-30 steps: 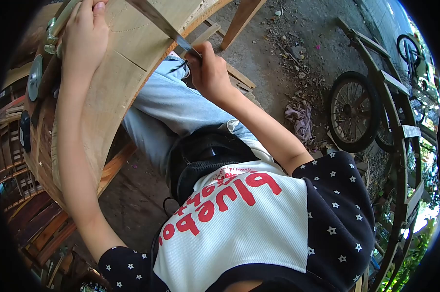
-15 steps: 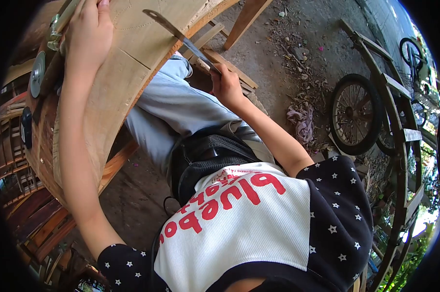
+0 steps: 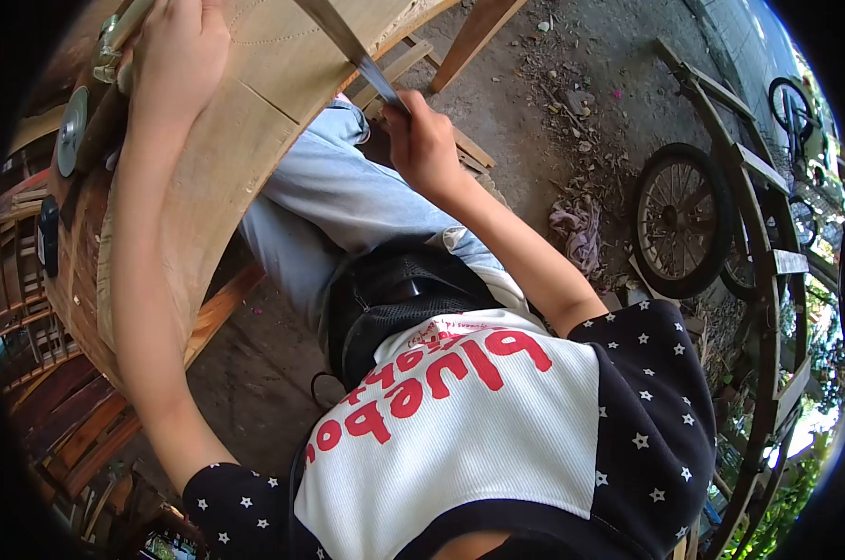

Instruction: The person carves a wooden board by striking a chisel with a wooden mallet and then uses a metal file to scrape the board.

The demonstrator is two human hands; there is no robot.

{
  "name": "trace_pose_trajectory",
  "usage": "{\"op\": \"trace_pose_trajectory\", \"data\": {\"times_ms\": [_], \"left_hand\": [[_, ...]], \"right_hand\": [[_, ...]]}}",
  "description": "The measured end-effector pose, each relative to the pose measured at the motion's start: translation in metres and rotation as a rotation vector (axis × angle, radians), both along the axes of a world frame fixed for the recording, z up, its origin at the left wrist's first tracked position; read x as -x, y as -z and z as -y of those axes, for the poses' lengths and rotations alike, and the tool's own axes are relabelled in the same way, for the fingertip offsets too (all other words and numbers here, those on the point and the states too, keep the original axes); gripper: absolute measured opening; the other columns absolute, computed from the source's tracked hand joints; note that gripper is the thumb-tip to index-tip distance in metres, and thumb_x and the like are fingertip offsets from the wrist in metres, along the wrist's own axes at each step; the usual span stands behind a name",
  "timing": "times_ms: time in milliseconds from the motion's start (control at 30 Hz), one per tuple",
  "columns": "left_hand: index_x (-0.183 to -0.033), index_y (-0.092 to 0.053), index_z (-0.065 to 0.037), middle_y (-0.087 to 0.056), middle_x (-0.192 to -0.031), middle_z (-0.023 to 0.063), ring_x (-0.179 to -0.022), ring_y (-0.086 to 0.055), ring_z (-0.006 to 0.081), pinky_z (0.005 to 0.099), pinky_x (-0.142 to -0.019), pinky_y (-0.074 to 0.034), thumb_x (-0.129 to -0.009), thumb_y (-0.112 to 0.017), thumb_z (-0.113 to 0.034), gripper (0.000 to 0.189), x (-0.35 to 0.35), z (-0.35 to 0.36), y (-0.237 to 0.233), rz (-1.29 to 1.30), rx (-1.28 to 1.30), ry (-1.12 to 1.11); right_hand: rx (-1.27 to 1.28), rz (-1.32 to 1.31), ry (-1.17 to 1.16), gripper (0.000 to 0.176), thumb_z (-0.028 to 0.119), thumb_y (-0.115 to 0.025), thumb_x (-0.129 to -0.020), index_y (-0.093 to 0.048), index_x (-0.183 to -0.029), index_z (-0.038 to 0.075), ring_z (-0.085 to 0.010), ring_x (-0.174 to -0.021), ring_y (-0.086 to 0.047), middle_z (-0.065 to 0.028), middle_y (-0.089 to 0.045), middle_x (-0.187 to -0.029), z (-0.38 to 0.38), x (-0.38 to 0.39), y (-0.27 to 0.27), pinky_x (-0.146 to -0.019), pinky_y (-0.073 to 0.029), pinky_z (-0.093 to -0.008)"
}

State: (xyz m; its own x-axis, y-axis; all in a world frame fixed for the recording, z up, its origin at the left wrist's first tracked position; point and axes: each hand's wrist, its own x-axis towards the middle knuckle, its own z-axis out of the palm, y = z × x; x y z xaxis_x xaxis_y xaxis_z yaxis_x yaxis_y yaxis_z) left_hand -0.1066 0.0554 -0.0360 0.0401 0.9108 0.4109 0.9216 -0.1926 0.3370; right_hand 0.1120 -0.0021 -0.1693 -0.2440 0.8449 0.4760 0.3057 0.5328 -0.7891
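My right hand [image 3: 426, 140] is closed round the handle end of a long, flat metal blade [image 3: 343, 39]. The blade slants up and left across the edge of a curved wooden board [image 3: 245, 140], and its far end is outside the frame. At the top left, my left hand [image 3: 182, 51] rests on the board with its fingers cut off by the top edge of the view. Dotted lines and a short dark line mark the wood near it.
Left of my left forearm is a power tool with a grey disc [image 3: 71, 132]. A wooden leg [image 3: 476, 42] stands beyond the board. Slatted wooden pieces lie at the left. A spoked wheel [image 3: 681, 220], a pink cloth [image 3: 577, 233] and a wooden frame [image 3: 761, 163] are at the right.
My right hand has moved up and slightly left with the blade, whose tip has left the view. My left hand has shifted slightly right and up.
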Motion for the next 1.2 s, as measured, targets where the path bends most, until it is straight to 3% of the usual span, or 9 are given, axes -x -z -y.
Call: {"op": "trace_pose_trajectory", "data": {"times_ms": [100, 233, 300, 433, 500, 667, 833, 1067, 1200], "left_hand": [[-0.081, -0.048, 0.001, -0.051, -0.076, 0.0170, -0.075, -0.052, 0.0323, 0.0392, -0.067, -0.040, -0.086, -0.039, -0.006, 0.013, -0.033, 0.011, -0.019, -0.120, -0.072, -0.174], [-0.082, -0.048, 0.001, -0.052, -0.078, 0.0172, -0.076, -0.052, 0.0319, 0.0386, -0.067, -0.040, -0.086, -0.039, -0.006, 0.012, -0.040, 0.013, -0.025, -0.176, -0.064, -0.190], [-0.082, -0.048, 0.001, -0.052, -0.081, 0.0171, -0.077, -0.053, 0.0318, 0.0384, -0.067, -0.041, -0.086, -0.039, -0.006, 0.012, -0.029, 0.008, -0.017, -0.123, -0.079, -0.150], [-0.082, -0.048, 0.002, -0.052, -0.081, 0.0168, -0.077, -0.052, 0.0319, 0.0382, -0.067, -0.041, -0.086, -0.040, -0.006, 0.012, -0.033, 0.011, -0.015, -0.178, -0.164, -0.161], [-0.082, -0.047, 0.002, -0.051, -0.080, 0.0168, -0.077, -0.052, 0.0320, 0.0385, -0.068, -0.040, -0.085, -0.040, -0.006, 0.011, -0.032, 0.011, -0.018, -0.010, -0.073, -0.131], [-0.081, -0.047, 0.003, -0.050, -0.080, 0.0170, -0.077, -0.052, 0.0321, 0.0387, -0.068, -0.040, -0.085, -0.040, -0.005, 0.011, -0.040, 0.014, -0.028, -0.130, -0.057, -0.145], [-0.081, -0.047, 0.002, -0.050, -0.080, 0.0172, -0.078, -0.052, 0.0324, 0.0386, -0.068, -0.040, -0.085, -0.039, -0.006, 0.012, -0.032, 0.009, -0.016, -0.220, -0.105, -0.213], [-0.084, -0.050, 0.000, -0.054, -0.084, 0.0175, -0.080, -0.054, 0.0319, 0.0385, -0.070, -0.041, -0.084, -0.040, -0.007, 0.012, -0.034, 0.008, -0.026, -0.136, -0.023, -0.208], [-0.084, -0.050, 0.000, -0.054, -0.084, 0.0166, -0.082, -0.055, 0.0311, 0.0366, -0.070, -0.042, -0.083, -0.040, -0.006, 0.012, -0.044, 0.018, -0.029, -0.145, -0.065, -0.232]], "right_hand": [[-0.025, -0.099, -0.024, 0.013, 0.005, -0.058, -0.077, -0.050, -0.088, 0.003, -0.0334, -0.054, -0.056, -0.0169, -0.054, -0.060, -0.009, 0.016, -0.031, -0.046, -0.044, -0.0384], [0.053, 0.001, -0.025, 0.007, -0.001, -0.048, -0.081, -0.049, -0.087, 0.002, -0.0319, -0.048, -0.053, -0.0135, -0.051, -0.057, 0.008, -0.012, 0.029, -0.048, -0.042, -0.0365], [0.074, -0.005, -0.045, 0.011, 0.000, -0.054, -0.078, -0.050, -0.088, 0.002, -0.0329, -0.055, -0.057, -0.0168, -0.055, -0.061, 0.011, -0.020, 0.040, -0.048, -0.045, -0.0387], [-0.014, -0.109, -0.025, 0.012, 0.003, -0.057, -0.079, -0.049, -0.088, 0.002, -0.0342, -0.054, -0.056, -0.0174, -0.055, -0.062, -0.007, 0.014, -0.026, -0.046, -0.044, -0.0381], [-0.037, -0.096, -0.039, 0.006, -0.002, -0.049, -0.081, -0.046, -0.085, 0.001, -0.0326, -0.051, -0.055, -0.0161, -0.053, -0.061, -0.008, 0.015, -0.029, -0.045, -0.041, -0.0349], [0.057, 0.019, -0.026, 0.012, 0.000, -0.054, -0.078, -0.050, -0.089, 0.003, -0.0322, -0.057, -0.059, -0.0165, -0.057, -0.062, 0.010, -0.018, 0.040, -0.050, -0.047, -0.0365], [0.026, -0.118, -0.037, 0.004, -0.001, -0.048, -0.082, -0.047, -0.085, 0.001, -0.0314, -0.050, -0.055, -0.0151, -0.053, -0.060, -0.006, 0.017, -0.037, -0.045, -0.041, -0.0348], [0.011, 0.007, -0.022, 0.003, -0.001, -0.047, -0.082, -0.048, -0.083, 0.001, -0.0304, -0.047, -0.052, -0.0146, -0.051, -0.057, 0.010, -0.017, 0.035, -0.044, -0.040, -0.0350], [0.026, -0.066, -0.027, 0.012, 0.002, -0.054, -0.080, -0.049, -0.090, 0.003, -0.0347, -0.055, -0.056, -0.0203, -0.054, -0.063, -0.005, 0.013, -0.034, -0.048, -0.043, -0.0390]]}}
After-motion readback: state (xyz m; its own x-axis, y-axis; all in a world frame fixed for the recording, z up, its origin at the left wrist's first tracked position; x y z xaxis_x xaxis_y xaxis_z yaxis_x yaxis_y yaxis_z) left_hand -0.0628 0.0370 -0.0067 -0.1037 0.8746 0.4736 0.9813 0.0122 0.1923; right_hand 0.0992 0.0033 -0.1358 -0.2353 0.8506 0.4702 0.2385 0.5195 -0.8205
